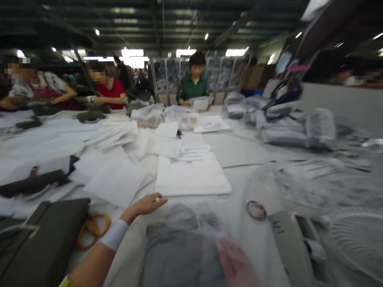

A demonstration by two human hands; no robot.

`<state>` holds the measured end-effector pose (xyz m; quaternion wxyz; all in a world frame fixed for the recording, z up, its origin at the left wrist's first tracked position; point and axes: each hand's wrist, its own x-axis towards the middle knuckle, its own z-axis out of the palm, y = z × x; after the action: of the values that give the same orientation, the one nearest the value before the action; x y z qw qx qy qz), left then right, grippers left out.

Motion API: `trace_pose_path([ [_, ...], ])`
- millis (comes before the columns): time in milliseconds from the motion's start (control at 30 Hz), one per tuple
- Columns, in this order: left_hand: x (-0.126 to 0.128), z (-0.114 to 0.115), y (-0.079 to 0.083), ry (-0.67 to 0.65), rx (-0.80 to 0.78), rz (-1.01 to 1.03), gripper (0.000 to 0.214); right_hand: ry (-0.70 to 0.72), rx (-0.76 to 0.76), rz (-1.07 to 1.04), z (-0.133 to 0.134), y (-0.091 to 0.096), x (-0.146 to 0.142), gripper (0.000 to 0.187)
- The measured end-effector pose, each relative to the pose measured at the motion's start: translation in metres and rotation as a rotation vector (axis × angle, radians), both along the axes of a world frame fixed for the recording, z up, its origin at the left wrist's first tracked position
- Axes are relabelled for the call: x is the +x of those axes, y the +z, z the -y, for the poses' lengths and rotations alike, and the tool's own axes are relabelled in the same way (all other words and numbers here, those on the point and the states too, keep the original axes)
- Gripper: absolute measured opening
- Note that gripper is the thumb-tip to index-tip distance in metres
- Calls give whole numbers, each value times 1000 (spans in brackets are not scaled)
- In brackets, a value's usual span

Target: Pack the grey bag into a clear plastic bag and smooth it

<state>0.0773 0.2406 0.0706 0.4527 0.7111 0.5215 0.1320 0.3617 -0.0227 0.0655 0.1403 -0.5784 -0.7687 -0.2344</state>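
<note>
Left hand, its wrist wrapped in a white band, lies at the far edge of a clear plastic bag holding a folded grey garment, with the fingers narrow and close together; whether they pinch the film I cannot tell. Right hand lies on the near right part of that bag, too blurred to tell its state. The bag sits at the near edge of the long grey table, about its middle. Just beyond the left hand lies a flat stack of white sheets, with more loose white sheets spread to the left of it. Left of the forearm rest orange-handled scissors, touching a flat dark grey case toward the near left corner; a black handbag with metal rings lies farther back on that side. Right of the bag sit a small dark oval disc and a white fan grille near the right edge. A heap of bagged grey garments crowds the far right of the table. At the far edge stands a person in a green shirt; a person in a red shirt sits at the far left.
</note>
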Motion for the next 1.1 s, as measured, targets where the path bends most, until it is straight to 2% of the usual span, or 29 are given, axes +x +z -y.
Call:
trace_pose_path([
  [67, -27, 10, -3, 114, -46, 26, 39, 32, -53, -17, 4, -1, -6, 77],
  [133, -43, 18, -4, 193, -72, 53, 41, 37, -66, -10, 5, 3, -6, 77],
  [233, -49, 29, -2, 259, -146, 123, 66, 85, -16, 55, 3, 11, -8, 76],
  [300, -46, 35, -3, 274, -211, 200, 79, 121, -6, 79, -1, 16, -15, 72],
  [367, -37, 38, -6, 283, -241, 281, 82, 156, -39, 78, -9, 21, -27, 62],
  [433, -25, 36, -10, 300, -231, 331, 80, 197, -70, 59, -20, 28, -40, 55],
  [533, -9, 30, -16, 317, -209, 332, 74, 306, -108, 35, -37, 36, -55, 56],
  [600, -3, 26, -18, 306, -192, 294, 69, 321, -123, 17, -45, 39, -58, 59],
  [667, -2, 20, -16, 297, -128, 228, 63, 307, -113, 22, -51, 39, -56, 65],
  [767, 0, 8, -2, 282, 92, 121, 58, 317, -120, 66, -56, 37, -51, 77],
  [833, 12, -2, 11, 181, 233, 85, 53, 344, -136, 87, -58, 37, -49, 78],
  [933, 48, -17, 25, -138, 279, 72, 35, 351, -103, 38, -62, 38, -51, 68],
  [1000, 75, -24, 26, -319, 257, 32, 29, 341, -79, 35, -63, 38, -51, 56],
  [1067, 96, -28, 23, -433, 248, -31, 34, 348, -60, 80, -64, 35, -48, 40],
  [1100, 103, -29, 21, -474, 246, -62, 36, 363, -46, 105, -64, 32, -46, 37],
])
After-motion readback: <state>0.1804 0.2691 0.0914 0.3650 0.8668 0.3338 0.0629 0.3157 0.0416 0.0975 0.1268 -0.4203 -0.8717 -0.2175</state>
